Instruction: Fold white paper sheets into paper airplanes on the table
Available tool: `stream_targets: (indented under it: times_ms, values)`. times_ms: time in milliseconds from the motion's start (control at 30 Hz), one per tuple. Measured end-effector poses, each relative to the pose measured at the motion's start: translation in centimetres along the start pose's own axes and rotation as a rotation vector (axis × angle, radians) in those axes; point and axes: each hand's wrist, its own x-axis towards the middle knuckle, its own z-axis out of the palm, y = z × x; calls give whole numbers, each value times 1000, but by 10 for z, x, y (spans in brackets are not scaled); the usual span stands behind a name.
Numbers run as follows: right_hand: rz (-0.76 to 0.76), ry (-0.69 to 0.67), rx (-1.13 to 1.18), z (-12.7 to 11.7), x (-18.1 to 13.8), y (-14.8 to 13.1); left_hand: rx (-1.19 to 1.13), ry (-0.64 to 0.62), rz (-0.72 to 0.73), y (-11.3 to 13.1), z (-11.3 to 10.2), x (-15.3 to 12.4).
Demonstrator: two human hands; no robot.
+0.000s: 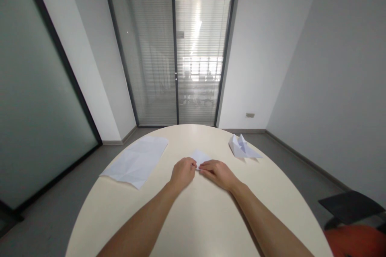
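A small piece of folded white paper (199, 156) lies near the middle of the table, between my two hands. My left hand (183, 172) has its fingers curled closed on the near left edge of the paper. From the right, my right hand (219, 172) grips the near right edge, thumb below and fingers pressed together above. Most of the paper's near part is hidden under my fingers. Its far end sticks out beyond them as a pale point.
On the table's left lies a large creased sheet of white paper (140, 158). A folded paper boat (243, 147) stands at the back right of the round cream table (193, 225). A black and orange chair (354, 209) is at the lower right. Glass doors (175, 60) stand beyond.
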Motion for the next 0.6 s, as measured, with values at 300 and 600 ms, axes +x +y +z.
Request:
stream_targets:
  times_ms: [300, 600]
  values:
    - [49, 8, 37, 1, 1, -1, 81, -18, 175, -2, 8, -2]
    - [84, 68, 34, 11, -1, 10, 122, -28, 218, 0, 5, -3]
